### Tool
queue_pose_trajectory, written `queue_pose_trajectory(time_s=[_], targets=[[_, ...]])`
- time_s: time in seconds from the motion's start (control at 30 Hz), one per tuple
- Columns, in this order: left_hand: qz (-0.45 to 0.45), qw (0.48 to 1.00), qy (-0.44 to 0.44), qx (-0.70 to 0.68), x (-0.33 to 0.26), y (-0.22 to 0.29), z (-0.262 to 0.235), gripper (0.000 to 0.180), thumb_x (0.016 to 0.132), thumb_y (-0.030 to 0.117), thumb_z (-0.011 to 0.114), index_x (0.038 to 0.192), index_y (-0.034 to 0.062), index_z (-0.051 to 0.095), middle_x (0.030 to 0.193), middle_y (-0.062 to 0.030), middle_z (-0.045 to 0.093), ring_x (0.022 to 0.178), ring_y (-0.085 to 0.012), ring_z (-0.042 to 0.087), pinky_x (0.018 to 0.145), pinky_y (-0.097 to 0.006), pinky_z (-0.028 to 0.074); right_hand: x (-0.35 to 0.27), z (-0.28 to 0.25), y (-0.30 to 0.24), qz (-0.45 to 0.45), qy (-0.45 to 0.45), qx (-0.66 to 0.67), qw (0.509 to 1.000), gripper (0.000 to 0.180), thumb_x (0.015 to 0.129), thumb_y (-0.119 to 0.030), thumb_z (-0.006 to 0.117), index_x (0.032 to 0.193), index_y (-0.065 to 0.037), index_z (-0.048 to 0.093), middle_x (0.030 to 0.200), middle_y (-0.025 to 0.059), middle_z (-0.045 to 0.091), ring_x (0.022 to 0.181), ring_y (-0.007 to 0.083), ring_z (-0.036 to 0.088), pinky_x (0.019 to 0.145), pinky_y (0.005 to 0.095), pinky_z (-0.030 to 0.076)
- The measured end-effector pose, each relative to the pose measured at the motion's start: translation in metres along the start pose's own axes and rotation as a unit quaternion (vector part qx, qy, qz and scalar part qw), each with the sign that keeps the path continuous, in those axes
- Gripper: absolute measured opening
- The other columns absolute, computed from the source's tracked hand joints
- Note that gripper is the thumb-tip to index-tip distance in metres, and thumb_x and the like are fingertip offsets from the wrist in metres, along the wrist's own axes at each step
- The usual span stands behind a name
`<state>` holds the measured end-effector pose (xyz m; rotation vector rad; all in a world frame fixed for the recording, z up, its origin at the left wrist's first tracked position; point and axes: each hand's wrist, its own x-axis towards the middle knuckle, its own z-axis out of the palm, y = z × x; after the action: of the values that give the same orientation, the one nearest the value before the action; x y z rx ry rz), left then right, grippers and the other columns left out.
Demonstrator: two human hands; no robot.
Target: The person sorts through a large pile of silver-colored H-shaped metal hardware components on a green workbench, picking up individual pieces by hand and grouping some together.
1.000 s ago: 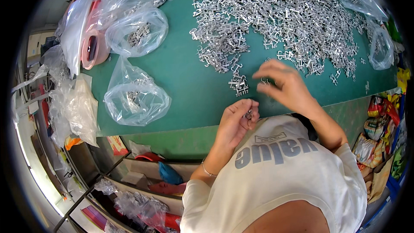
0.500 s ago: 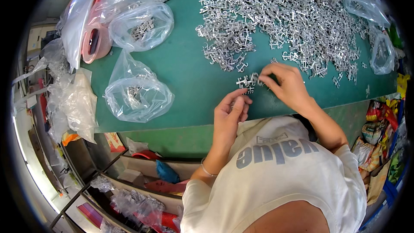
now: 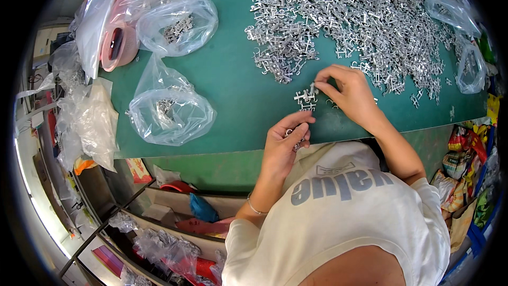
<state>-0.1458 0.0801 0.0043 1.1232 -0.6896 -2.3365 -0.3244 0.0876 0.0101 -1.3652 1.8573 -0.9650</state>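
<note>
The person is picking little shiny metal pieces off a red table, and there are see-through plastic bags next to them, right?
Not quite: the table is green, not red, as the head view shows. The rest holds: the right hand picks at small shiny metal pieces by the big pile, the left hand holds some too, and clear plastic bags lie beside them.

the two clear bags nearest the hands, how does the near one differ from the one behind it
The near bag lies closest to the table's front edge and holds few metal parts; the far bag sits beside the pink tape roll with a fuller cluster. Both are clear, open-mouthed plastic on the green table.
</note>
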Motion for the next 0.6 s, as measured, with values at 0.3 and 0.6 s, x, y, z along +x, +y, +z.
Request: queue_pose_trajectory(time_s=[0.3, 0.6], targets=[[-0.111, 0.971, -0.184, -0.104, 0.007, -0.010, -0.029, 0.032, 0.091, 0.028, 0.045, 0.099, 0.0005, 0.057, 0.079, -0.0067, 0.056, 0.053, -0.0110, 0.050, 0.044, -0.020, 0.039, -0.008, 0.003, -0.011, -0.127, 0.004, -0.096, 0.987, 0.022, 0.071, -0.021, 0.067, 0.087, -0.006, 0.062, 0.083, 0.0034, 0.055, 0.058, 0.0215, 0.055, 0.050, 0.0335, 0.041], [-0.065, 0.994, -0.069, -0.052, -0.004, -0.003, -0.004, 0.022, 0.088, 0.014, 0.048, 0.103, 0.0008, 0.056, 0.083, -0.0068, 0.054, 0.054, -0.0108, 0.046, 0.039, -0.019, 0.032, -0.007, -0.009, 0.009, 0.128, -0.055, 0.198, 0.970, 0.015, 0.083, -0.017, 0.057, 0.080, -0.003, 0.061, 0.066, -0.0025, 0.056, 0.054, 0.0066, 0.045, 0.048, 0.0220, 0.033]])
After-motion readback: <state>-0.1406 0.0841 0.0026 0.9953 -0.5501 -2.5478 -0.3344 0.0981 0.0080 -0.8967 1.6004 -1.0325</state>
